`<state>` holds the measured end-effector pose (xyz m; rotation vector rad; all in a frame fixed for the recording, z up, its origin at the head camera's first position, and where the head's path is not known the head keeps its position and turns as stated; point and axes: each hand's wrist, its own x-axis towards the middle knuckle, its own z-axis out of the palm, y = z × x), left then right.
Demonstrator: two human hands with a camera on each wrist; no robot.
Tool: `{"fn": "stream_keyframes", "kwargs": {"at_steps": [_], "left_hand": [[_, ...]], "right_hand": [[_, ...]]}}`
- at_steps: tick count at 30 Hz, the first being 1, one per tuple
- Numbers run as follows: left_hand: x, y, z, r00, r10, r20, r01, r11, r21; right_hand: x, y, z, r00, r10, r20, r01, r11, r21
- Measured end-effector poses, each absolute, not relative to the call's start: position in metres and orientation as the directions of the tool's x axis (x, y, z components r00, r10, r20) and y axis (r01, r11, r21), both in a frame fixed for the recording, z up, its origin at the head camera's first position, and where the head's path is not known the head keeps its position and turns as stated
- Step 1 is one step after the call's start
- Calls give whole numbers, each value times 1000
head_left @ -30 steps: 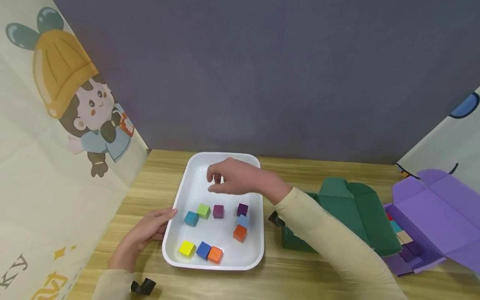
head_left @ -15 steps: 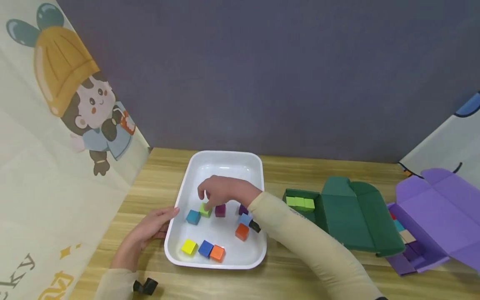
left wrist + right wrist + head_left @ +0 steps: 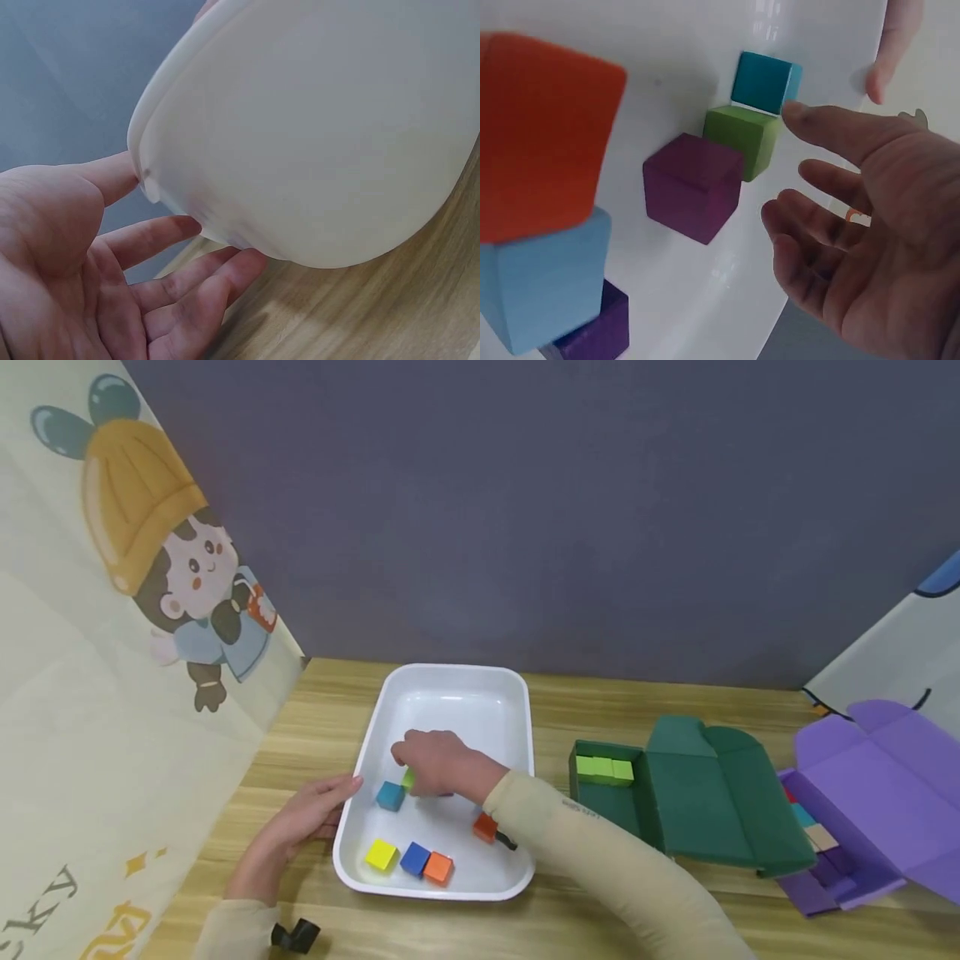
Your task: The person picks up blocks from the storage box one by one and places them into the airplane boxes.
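A white tray (image 3: 480, 703) lies on the table, several coloured cubes in it. At its left rim my left hand (image 3: 313, 810) grips it, thumb on the edge and fingers against the underside, as the left wrist view shows. My right hand (image 3: 442, 763) reaches into the tray over a light green cube (image 3: 742, 137). Its thumb is close beside that cube and a teal cube (image 3: 763, 82); the fingers are loosely bent, holding nothing. Near them sits a magenta cube (image 3: 692, 187), hidden by the hand in the head view. Yellow (image 3: 382, 855), blue (image 3: 415, 859) and orange cubes (image 3: 438, 868) are nearer me.
Right of the tray stands an opened green box (image 3: 611, 810) with a row of light green cubes (image 3: 603, 770). Farther right is an opened purple box (image 3: 862, 860) holding several cubes. A dark grey panel (image 3: 525, 527) rises behind the table.
My right hand has come down from the tray's far part to the light green cube, uncovering the cubes in the green box. My left hand stays at the rim.
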<state>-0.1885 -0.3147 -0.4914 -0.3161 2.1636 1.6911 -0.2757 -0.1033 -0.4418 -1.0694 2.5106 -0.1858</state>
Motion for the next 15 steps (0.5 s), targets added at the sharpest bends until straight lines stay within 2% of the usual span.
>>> {"fn": "stream_keyframes", "kwargs": {"at_steps": [7,15], "left_hand": [[-189,-313,-495,-910,37,-412,-392,242,888],[-188,-313,-494,-910,40,-412,-392,240,888]], "right_hand": [[-275,-109,-455,-639,-720,-270,-715,686,-135],[-273,-112,-455,-642,-727,-245,-708,684,-177]]}}
